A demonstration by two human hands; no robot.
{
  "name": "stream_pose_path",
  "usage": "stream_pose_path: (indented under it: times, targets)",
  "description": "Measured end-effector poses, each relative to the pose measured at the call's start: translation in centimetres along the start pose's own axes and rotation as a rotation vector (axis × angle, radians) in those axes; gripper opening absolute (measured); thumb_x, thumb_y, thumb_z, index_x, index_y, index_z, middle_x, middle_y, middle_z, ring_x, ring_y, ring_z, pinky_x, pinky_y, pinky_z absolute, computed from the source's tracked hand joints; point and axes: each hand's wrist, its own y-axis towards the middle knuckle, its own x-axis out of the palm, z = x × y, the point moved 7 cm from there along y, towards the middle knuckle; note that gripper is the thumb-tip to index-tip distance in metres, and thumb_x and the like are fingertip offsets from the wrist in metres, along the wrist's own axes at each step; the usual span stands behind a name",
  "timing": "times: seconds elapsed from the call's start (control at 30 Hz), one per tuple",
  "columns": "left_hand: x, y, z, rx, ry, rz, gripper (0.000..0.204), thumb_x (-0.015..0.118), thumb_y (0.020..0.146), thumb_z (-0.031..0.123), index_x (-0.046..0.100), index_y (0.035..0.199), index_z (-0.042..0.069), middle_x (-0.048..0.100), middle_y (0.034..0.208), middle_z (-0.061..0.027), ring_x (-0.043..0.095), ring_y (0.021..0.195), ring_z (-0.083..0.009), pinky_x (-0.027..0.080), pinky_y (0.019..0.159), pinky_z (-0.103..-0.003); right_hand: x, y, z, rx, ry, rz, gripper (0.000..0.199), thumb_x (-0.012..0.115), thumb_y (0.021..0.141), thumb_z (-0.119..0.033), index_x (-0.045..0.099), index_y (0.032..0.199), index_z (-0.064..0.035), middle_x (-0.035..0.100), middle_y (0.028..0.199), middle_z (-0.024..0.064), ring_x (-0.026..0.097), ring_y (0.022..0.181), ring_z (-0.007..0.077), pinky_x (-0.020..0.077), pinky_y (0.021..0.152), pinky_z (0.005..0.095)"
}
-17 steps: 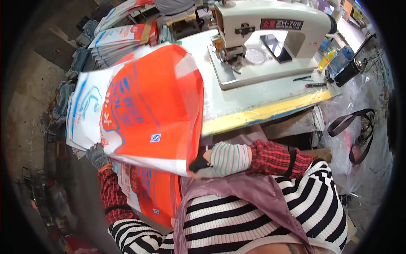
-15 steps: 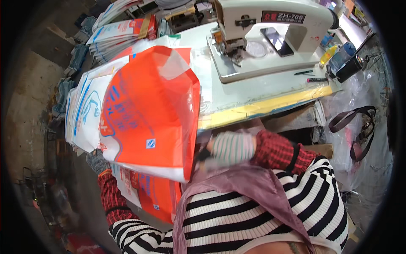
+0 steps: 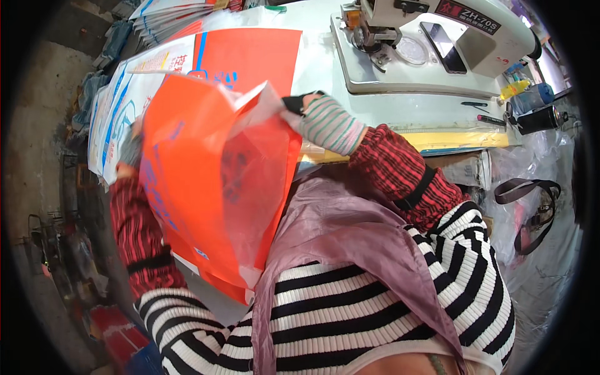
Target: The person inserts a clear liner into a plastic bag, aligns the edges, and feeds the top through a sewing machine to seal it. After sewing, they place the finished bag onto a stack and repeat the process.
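An orange printed bag (image 3: 187, 144) stands bent and gaping in front of me, its pale see-through inner side turned toward the right. My right hand (image 3: 328, 122), in a striped fingerless glove, has its fingers closed on the bag's upper right edge. At the left edge, my left hand (image 3: 130, 153) in a grey glove grips the same bag; it is blurred and its fingers are partly hidden. Behind lies a stack of flat white and orange bags (image 3: 256, 53), at the left end of the table (image 3: 315, 69).
A white sewing machine (image 3: 369, 75) stands on the table, a phone (image 3: 444, 47) lying on its base. Pens (image 3: 490, 120), a yellow bottle (image 3: 514, 89) and a black cylinder (image 3: 539, 120) are at the right. A dark strap (image 3: 525, 187) hangs over clear plastic. More bags (image 3: 165, 25) are piled far left.
Both hands have moved up and away from me. My right hand came from near my waist to the bag's upper edge. The bag has tilted and bent, uncovering the stack behind.
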Motion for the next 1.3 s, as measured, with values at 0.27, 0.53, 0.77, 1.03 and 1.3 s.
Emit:
stream_pose_path:
  times: [0.27, 0.53, 0.77, 1.03, 1.3]
  targets:
    - [8.9, 11.6, 7.5, -0.605, 0.07, -0.383, 0.072, 0.038, 0.082, 0.061, 0.047, 0.121, 0.002, 0.052, 0.117, -0.0266, 0.048, 0.112, -0.0423, 0.037, 0.094, -0.045, 1.5, -5.8, 11.4, 0.412, -0.104, 0.104, 0.037, 0.057, 0.083, -0.028, 0.055, 0.117, -0.0144, 0.061, 0.084, 0.0125, 0.059, 0.074, 0.0315, 0.048, 0.068, 0.039]
    - [12.2, 20.7, 18.5, -0.373, -0.226, -0.349, 0.078, 0.029, 0.084, 0.065, 0.047, 0.116, -0.003, 0.054, 0.109, -0.0231, 0.05, 0.104, -0.0381, 0.032, 0.099, -0.04, -3.4, -6.1, 6.3, -0.011, 0.252, 0.443, 0.029, 0.048, 0.086, -0.011, 0.053, 0.115, -0.0096, 0.063, 0.086, 0.0099, 0.062, 0.073, 0.0249, 0.0481, 0.067, 0.0285]
    - [12.8, 19.5, 22.9, -0.511, 0.085, -0.425, 0.093, 0.033, 0.075, 0.075, 0.035, 0.135, 0.003, 0.03, 0.14, -0.0225, 0.022, 0.133, -0.0359, 0.023, 0.106, -0.046, -0.2, -10.7, 10.4, 0.492, 0.982, 0.395, 0.036, 0.059, 0.082, -0.014, 0.051, 0.116, -0.0059, 0.06, 0.081, 0.0056, 0.06, 0.078, 0.0121, 0.046, 0.069, 0.0231]
    - [12.1, 19.6, 22.6, -0.596, -0.053, -0.18, 0.085, 0.033, 0.078, 0.071, 0.042, 0.13, 0.004, 0.037, 0.135, -0.0226, 0.031, 0.128, -0.0379, 0.028, 0.103, -0.047, 1.5, -11.8, 10.1, 0.282, 0.044, 0.224, 0.037, 0.059, 0.08, -0.028, 0.055, 0.112, -0.0092, 0.058, 0.096, 0.0151, 0.059, 0.088, 0.0293, 0.0466, 0.079, 0.0367]
    - [1.3, 11.7, 40.9, 0.003, -0.421, 0.264, 0.065, 0.054, 0.083, 0.046, 0.045, 0.123, -0.004, 0.046, 0.124, -0.0254, 0.041, 0.118, -0.0409, 0.034, 0.097, -0.045, 3.2, -10.6, 14.2, 0.474, 0.117, 0.158, 0.028, 0.052, 0.08, -0.027, 0.059, 0.097, -0.0067, 0.063, 0.086, 0.0174, 0.061, 0.079, 0.0357, 0.0477, 0.07, 0.0426]
